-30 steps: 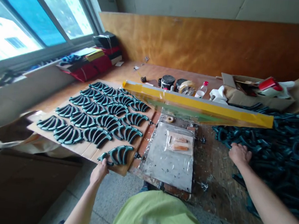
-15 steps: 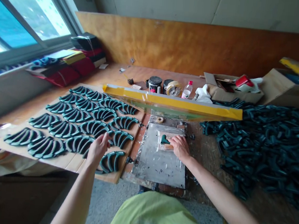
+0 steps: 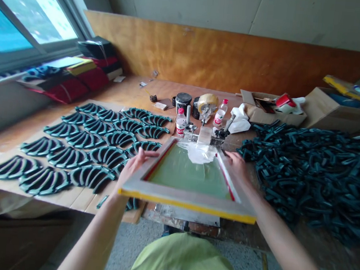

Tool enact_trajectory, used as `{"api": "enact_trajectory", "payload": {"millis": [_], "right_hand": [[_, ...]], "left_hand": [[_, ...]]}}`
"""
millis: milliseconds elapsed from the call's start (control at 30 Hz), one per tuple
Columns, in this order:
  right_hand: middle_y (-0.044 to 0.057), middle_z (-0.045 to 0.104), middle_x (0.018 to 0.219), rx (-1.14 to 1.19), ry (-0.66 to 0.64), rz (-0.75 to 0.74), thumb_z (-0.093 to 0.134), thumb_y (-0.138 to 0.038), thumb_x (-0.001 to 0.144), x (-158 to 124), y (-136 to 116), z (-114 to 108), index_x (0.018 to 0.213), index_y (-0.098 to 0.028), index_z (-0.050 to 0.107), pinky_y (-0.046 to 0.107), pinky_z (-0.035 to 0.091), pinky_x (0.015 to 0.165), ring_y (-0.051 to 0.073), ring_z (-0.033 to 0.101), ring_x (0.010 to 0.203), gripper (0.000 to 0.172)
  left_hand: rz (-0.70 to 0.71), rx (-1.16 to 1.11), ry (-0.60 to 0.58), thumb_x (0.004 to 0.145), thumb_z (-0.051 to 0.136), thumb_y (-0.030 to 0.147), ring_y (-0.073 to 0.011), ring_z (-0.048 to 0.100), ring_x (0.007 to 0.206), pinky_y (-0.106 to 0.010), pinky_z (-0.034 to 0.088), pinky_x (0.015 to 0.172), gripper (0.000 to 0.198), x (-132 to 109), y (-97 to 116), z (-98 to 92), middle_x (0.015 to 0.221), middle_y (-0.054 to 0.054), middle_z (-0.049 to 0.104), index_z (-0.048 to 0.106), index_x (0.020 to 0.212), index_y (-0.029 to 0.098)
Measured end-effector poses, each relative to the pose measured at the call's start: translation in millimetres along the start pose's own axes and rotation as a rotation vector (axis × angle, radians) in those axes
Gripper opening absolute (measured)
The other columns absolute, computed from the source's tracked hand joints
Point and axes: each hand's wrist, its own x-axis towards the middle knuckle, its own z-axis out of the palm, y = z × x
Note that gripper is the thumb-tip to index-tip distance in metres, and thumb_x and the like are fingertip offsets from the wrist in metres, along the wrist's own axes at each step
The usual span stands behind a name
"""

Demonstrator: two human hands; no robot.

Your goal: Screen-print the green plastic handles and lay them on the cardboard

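In the head view a silk-screen printing frame (image 3: 189, 196) with a green mesh and a yellow-taped front edge lies tilted before me, over a metal base plate (image 3: 191, 216). My left hand (image 3: 135, 164) holds its left side, some fingers stretched along the edge. On the opposite side my right hand (image 3: 238, 164) grips the right rail, its fingers partly hidden. White ink (image 3: 201, 155) spreads on the far end of the mesh, below a pale squeegee (image 3: 204, 136). The green piece on the base is hidden under the frame.
Rows of dark green curved handles (image 3: 90, 154) lie on cardboard (image 3: 80, 199) at left. A big heap of similar parts (image 3: 303, 176) fills the right. Behind the frame stand bottles (image 3: 220, 112), a black tub (image 3: 183, 101), a tape roll (image 3: 207, 103) and open boxes (image 3: 275, 114).
The raised frame has swung down toward me over the base plate. Both hands have moved to its sides; my right hand has left the green piece on the base.
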Motion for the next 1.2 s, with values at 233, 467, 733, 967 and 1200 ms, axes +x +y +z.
{"api": "enact_trajectory", "payload": {"millis": [233, 467, 733, 967, 1200], "right_hand": [[0.013, 0.056, 0.126, -0.063, -0.050, -0.173, 0.067, -0.023, 0.081, 67.9, -60.1, -1.7, 0.128, -0.017, 0.055, 0.039, 0.043, 0.099, 0.026, 0.050, 0.119, 0.048], [0.009, 0.067, 0.090, -0.178, -0.306, -0.238, 0.061, -0.014, 0.081, 42.9, -77.9, 21.6, 0.089, -0.016, 0.064, 0.030, 0.045, 0.079, 0.022, 0.059, 0.091, 0.008], [0.004, 0.066, 0.083, -0.045, -0.419, -0.654, 0.052, 0.000, 0.076, 3.1, -62.9, -2.4, 0.082, -0.019, 0.064, 0.027, 0.043, 0.074, 0.019, 0.057, 0.085, 0.023], [0.009, 0.066, 0.089, -0.100, -0.159, -0.564, 0.046, -0.002, 0.084, -14.5, -74.8, 23.2, 0.090, -0.016, 0.065, 0.032, 0.046, 0.079, 0.022, 0.056, 0.091, 0.024], [0.006, 0.069, 0.096, 0.081, -0.181, -0.460, 0.062, -0.017, 0.086, -4.2, -72.0, 4.7, 0.103, -0.020, 0.066, 0.030, 0.049, 0.081, 0.019, 0.061, 0.092, 0.018]], "left_hand": [[-0.305, 0.001, -0.082, 0.073, 0.066, 0.061, -0.0207, 0.069, 0.074, -0.030, 0.054, 0.067, 0.090, -24.3, -116.1, 4.5, 0.092, -0.005, 0.074, 0.037, 0.149, 0.022], [-0.325, 0.049, -0.072, 0.073, 0.064, 0.064, -0.0235, 0.070, 0.080, -0.032, 0.055, 0.069, 0.082, -16.1, -147.3, 6.0, 0.093, -0.007, 0.074, 0.049, 0.141, 0.020], [-0.315, 0.032, -0.053, 0.073, 0.065, 0.064, -0.0234, 0.069, 0.080, -0.032, 0.054, 0.069, 0.080, -17.7, -149.5, 5.4, 0.093, -0.007, 0.074, 0.051, 0.138, 0.020], [-0.321, 0.029, -0.046, 0.077, 0.064, 0.060, -0.0212, 0.070, 0.076, -0.030, 0.054, 0.067, 0.076, -19.3, -138.8, 5.1, 0.097, -0.008, 0.074, 0.048, 0.140, 0.021], [-0.351, 0.029, -0.039, 0.077, 0.065, 0.058, -0.0198, 0.069, 0.075, -0.027, 0.054, 0.065, 0.075, -24.9, -114.5, 6.8, 0.094, -0.006, 0.074, 0.047, 0.140, 0.020]]}}
